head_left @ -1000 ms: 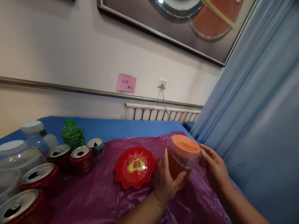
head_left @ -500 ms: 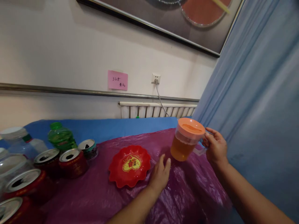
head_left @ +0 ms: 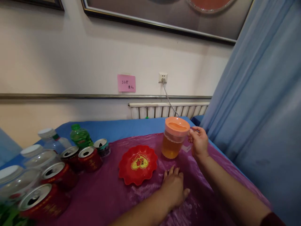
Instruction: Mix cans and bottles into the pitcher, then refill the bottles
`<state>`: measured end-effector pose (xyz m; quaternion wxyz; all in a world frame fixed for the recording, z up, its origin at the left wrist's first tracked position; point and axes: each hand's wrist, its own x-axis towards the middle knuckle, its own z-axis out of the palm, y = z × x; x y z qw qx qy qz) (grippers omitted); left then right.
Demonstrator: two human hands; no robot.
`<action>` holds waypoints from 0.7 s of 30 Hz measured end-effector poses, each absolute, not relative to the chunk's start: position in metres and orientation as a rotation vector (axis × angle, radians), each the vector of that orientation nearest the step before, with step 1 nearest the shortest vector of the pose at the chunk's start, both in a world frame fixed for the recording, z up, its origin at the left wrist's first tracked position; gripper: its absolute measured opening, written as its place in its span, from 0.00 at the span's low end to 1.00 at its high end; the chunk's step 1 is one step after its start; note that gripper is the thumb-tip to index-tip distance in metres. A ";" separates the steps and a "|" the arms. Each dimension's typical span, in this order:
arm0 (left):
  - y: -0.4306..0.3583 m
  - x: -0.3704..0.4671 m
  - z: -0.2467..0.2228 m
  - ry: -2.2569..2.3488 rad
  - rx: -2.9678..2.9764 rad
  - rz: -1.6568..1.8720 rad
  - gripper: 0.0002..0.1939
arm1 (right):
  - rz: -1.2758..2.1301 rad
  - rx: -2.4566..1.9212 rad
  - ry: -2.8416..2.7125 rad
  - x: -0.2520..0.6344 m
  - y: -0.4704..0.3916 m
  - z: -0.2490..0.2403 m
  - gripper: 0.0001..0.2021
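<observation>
A clear pitcher (head_left: 172,147) with an orange lid (head_left: 176,126) holds amber liquid, filled to a little below the lid. My right hand (head_left: 198,141) is closed at its right side, where the handle is, mostly hidden by the fingers. Whether the pitcher's base touches the table I cannot tell for sure. My left hand (head_left: 174,186) lies palm down on the purple plastic sheet (head_left: 98,194), fingers spread, just in front of the pitcher and apart from it. Left of both hands sits a red scalloped plate (head_left: 127,171) with a yellow heart print.
Several red cans (head_left: 90,160), a small dark can (head_left: 102,148), a green bottle (head_left: 81,137) and clear jars with white lids (head_left: 33,150) crowd the left side. A blue curtain (head_left: 263,103) hangs at the right. Behind the table are a radiator (head_left: 164,110) and a plugged-in socket (head_left: 163,78).
The pitcher, held in my right hand, has come lower and now looks more upright. My left hand has turned palm down and spread on the sheet. The view has shifted left.
</observation>
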<state>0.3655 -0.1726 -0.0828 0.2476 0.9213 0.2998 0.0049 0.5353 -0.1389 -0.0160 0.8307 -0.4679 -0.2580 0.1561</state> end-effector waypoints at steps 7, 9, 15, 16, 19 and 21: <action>-0.183 0.363 -0.088 0.775 2.553 0.026 0.34 | 0.389 -1.004 -0.563 0.519 -0.146 -0.025 0.19; -0.187 0.365 -0.087 0.756 2.580 0.003 0.35 | 0.397 -1.008 -0.564 0.515 -0.147 -0.029 0.18; -0.196 0.362 -0.086 0.704 2.607 -0.043 0.37 | 0.385 -1.030 -0.594 0.508 -0.152 -0.038 0.18; -0.197 0.360 -0.087 0.700 2.601 -0.043 0.37 | 0.377 -1.038 -0.605 0.508 -0.152 -0.039 0.18; -0.202 0.355 -0.090 0.694 2.584 -0.047 0.37 | 0.350 -1.079 -0.648 0.508 -0.153 -0.041 0.17; -0.207 0.351 -0.090 0.673 2.582 -0.048 0.37 | 0.329 -1.121 -0.690 0.509 -0.154 -0.040 0.17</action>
